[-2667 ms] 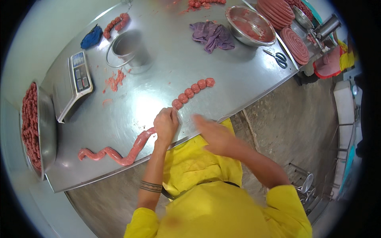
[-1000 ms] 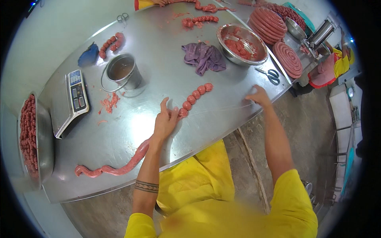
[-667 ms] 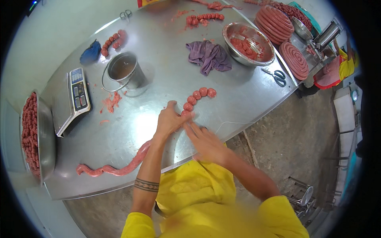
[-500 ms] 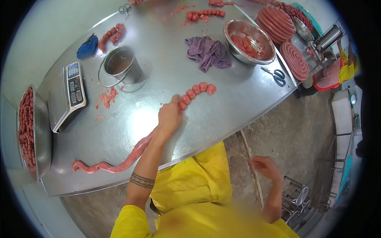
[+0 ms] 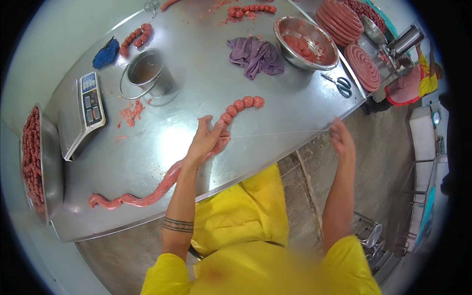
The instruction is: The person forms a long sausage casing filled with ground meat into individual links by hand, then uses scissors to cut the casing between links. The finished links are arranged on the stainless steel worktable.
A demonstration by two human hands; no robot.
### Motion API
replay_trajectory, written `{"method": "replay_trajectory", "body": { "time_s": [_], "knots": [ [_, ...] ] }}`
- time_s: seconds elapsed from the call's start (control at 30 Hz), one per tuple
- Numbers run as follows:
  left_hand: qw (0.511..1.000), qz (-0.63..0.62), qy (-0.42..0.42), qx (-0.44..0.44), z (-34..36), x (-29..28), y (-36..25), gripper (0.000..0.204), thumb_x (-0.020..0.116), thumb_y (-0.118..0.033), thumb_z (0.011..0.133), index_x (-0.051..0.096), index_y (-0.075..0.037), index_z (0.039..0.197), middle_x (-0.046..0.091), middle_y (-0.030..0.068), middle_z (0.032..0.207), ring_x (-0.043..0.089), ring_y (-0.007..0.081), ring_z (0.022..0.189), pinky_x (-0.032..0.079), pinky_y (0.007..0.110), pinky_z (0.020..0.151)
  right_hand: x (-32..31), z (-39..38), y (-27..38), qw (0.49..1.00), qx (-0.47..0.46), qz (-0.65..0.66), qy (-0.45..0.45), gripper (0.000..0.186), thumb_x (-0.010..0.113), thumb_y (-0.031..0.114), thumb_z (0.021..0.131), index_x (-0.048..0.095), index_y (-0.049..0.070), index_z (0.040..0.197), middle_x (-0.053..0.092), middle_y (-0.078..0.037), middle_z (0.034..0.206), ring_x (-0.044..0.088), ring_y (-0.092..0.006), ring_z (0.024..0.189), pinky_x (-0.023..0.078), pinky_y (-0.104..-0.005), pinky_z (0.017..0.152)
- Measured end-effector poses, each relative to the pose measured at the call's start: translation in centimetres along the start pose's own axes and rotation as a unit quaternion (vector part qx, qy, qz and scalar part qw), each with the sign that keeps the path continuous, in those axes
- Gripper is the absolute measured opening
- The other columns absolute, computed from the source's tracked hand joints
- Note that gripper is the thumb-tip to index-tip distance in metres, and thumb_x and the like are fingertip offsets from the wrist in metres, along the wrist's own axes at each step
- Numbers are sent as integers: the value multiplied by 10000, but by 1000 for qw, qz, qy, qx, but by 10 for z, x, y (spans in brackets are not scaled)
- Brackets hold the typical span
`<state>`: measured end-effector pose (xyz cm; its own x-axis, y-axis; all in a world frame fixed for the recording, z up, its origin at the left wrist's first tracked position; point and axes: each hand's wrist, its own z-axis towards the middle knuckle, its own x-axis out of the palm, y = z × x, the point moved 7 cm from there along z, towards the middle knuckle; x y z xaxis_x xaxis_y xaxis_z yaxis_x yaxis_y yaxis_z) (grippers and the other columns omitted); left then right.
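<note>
A long raw sausage lies across the steel table, its near part smooth and its far end tied into several round links. My left hand grips it just below the links, thumb and fingers around the casing. From there a thin white string runs taut to the right. Beyond the table's front edge my right hand is closed on the string's other end, its fingers bent together.
A steel bucket, a scale and a basin of sausages stand left. Farther back are a purple cloth, a bowl of meat, scissors and coiled sausages. A co-worker is far right.
My right hand has risen from low beside my body toward the table edge, and the string now stretches nearly level. My left hand has turned and shifted slightly left on the sausage.
</note>
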<state>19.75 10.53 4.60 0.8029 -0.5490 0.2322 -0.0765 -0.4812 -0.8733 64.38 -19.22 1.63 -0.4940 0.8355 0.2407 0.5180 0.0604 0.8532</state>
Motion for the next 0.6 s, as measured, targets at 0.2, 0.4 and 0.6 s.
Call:
{"method": "replay_trajectory", "body": {
  "time_s": [0.2,0.4,0.6],
  "knots": [
    [992,-96,-18,-80,-5,-16,3,755,547,-416,1101,212,101,1538,678,249,1061,722,244,826,602,303,725,381,-60,-55,563,-390,-698,211,255,653,311,937,744,77,979,762,-120,952,737,-316,937,549,-479,754],
    [997,74,-21,-11,0,-12,-3,828,726,-210,995,191,80,1556,635,248,1094,716,273,789,605,377,690,327,-218,-71,566,-348,-610,432,774,756,185,882,402,25,1552,598,-239,1439,578,-368,1349,463,-486,1100],
    [991,-122,-44,-42,20,-6,11,740,649,20,973,215,50,1572,634,275,1176,740,279,919,613,343,726,-33,-218,23,816,-26,-540,207,155,604,-39,942,667,51,1052,629,-38,885,583,-203,733,480,-324,667]
  ]
}}
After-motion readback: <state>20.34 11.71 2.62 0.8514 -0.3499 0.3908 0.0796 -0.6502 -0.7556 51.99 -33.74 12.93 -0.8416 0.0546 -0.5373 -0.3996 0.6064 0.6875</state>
